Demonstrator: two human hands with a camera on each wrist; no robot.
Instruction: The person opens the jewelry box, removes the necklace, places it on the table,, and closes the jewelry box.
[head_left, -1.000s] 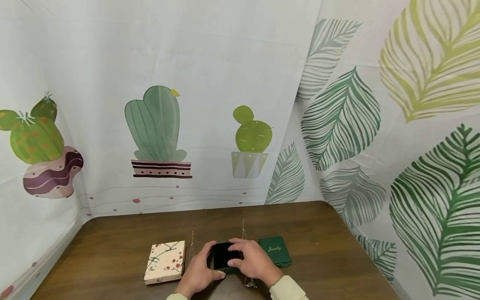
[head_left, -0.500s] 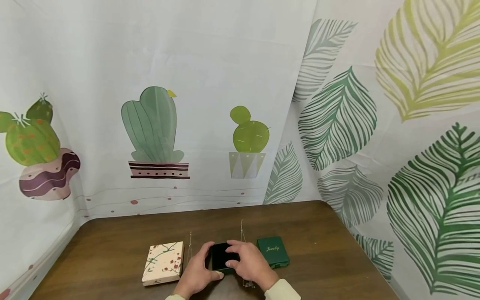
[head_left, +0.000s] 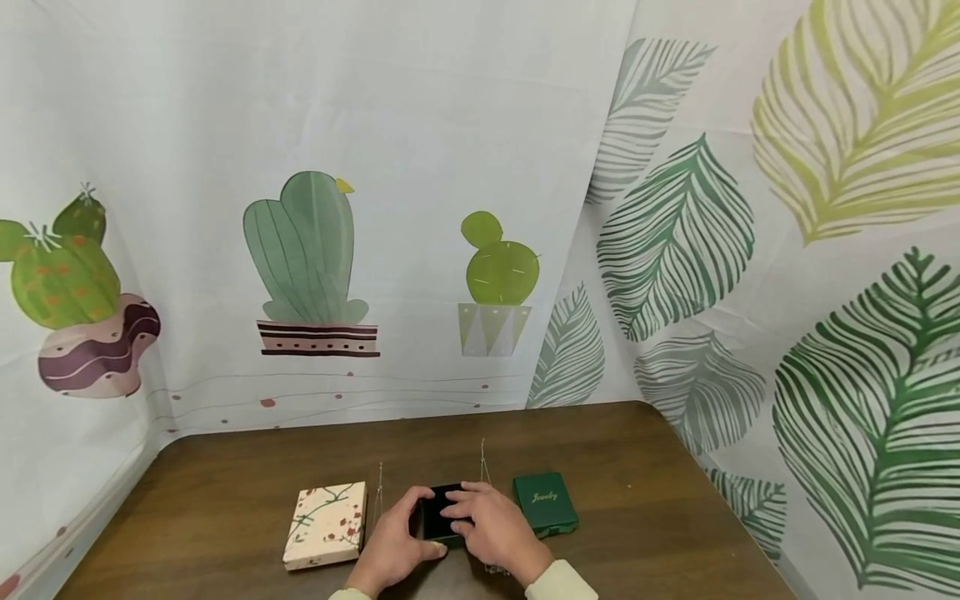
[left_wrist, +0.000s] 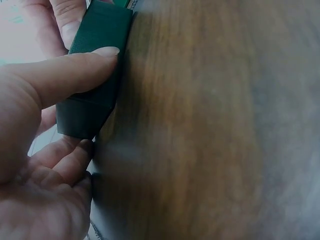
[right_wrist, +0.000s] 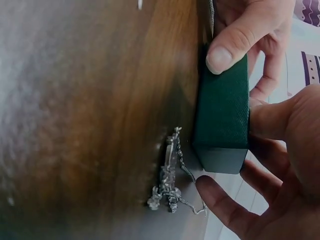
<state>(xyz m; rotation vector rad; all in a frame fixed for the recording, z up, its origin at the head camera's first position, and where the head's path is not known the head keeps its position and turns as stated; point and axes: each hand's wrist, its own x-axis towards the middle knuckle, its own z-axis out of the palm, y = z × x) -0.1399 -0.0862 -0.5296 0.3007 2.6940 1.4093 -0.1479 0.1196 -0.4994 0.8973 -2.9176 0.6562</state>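
Note:
A small green jewelry box base (right_wrist: 220,110) with a black inside (head_left: 437,505) sits on the table between both hands. My left hand (head_left: 393,536) grips it from the left, thumb (left_wrist: 97,62) on its near wall. Over its right part lies my right hand (head_left: 501,531), fingers touching the black inside; whether they pinch anything there is hidden. A silver chain necklace (head_left: 483,463) runs behind the right hand, its pendant cluster (right_wrist: 167,187) lying beside the box. Another thin chain (head_left: 379,490) lies left of the left hand. The green lid marked "Jewelry" (head_left: 546,502) lies to the right.
A cream box with a floral print (head_left: 327,525) stands left of the hands on the brown wooden table (head_left: 247,475). White cloth with cactus and leaf prints (head_left: 420,167) hangs behind the table and along its sides.
My right hand's fingers have moved from a C-shaped bend at the box's right side to lie flatter across its black inside. The left hand keeps its grip.

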